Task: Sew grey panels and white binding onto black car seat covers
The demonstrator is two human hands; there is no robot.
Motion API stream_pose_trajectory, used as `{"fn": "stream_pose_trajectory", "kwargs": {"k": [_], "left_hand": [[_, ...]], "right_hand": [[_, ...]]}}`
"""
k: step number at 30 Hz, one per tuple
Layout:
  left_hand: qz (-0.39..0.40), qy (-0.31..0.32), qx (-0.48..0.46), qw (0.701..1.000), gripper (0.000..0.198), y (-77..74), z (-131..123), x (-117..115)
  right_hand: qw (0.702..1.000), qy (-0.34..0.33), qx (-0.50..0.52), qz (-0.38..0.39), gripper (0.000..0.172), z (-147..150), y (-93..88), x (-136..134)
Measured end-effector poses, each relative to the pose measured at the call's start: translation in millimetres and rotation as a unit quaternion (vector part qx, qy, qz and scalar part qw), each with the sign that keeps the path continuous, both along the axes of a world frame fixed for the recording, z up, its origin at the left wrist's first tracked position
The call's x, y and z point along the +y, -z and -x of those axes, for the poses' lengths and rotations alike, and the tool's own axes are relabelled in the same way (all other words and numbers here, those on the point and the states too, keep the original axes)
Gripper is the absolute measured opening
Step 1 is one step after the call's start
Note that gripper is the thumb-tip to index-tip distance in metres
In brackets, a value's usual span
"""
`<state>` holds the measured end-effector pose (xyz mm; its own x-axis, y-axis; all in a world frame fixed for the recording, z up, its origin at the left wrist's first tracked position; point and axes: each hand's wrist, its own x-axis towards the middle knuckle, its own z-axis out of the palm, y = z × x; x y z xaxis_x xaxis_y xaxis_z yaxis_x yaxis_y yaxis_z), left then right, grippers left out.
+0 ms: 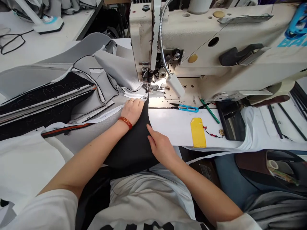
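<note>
A sewing machine (pixel 199 48) stands in front of me, its lamp lighting the needle and presser foot (pixel 147 87). Black fabric (pixel 129 147) runs from under the foot down toward my lap, joined with grey mesh fabric (pixel 105 123) on the left. My left hand (pixel 132 111) lies on top of the fabrics just short of the foot, fingers stretched out and pressing down. At the black fabric's right edge, my right hand (pixel 161 145) pinches it between thumb and fingers.
Blue thread snips (pixel 188 108), a green pen (pixel 209 111), a yellow tag (pixel 198 132) and a dark phone-like tray (pixel 230 121) lie right of the needle. Bulky grey panels with black strips (pixel 48 92) spread left. A white lamp base (pixel 49 25) stands behind.
</note>
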<state>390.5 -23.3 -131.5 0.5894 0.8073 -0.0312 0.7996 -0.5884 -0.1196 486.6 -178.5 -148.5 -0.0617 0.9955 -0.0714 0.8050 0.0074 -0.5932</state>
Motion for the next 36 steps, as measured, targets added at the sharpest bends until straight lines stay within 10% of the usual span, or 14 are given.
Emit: {"fn": "stream_pose_trajectory", "kwargs": {"k": [4, 10, 17, 36], "left_hand": [[-0.024, 0.003, -0.029, 0.999, 0.036, 7.3, 10, 13], [0.010, -0.107, -0.105, 0.989, 0.055, 1.3, -4, 23], [0.063, -0.088, -0.093, 0.990, 0.038, -6.6, -18, 28], [0.038, -0.042, -0.013, 0.998, 0.051, -2.5, -16, 35]], "right_hand": [[0.989, -0.026, -0.147, 0.003, 0.044, -13, -10.6, 7], [0.947, -0.169, -0.175, -0.211, 0.039, -9, -2.7, 59], [0.935, -0.243, -0.180, -0.183, 0.051, 3, 8.3, 75], [0.949, -0.213, -0.123, -0.199, 0.049, -15, 13.6, 86]]}}
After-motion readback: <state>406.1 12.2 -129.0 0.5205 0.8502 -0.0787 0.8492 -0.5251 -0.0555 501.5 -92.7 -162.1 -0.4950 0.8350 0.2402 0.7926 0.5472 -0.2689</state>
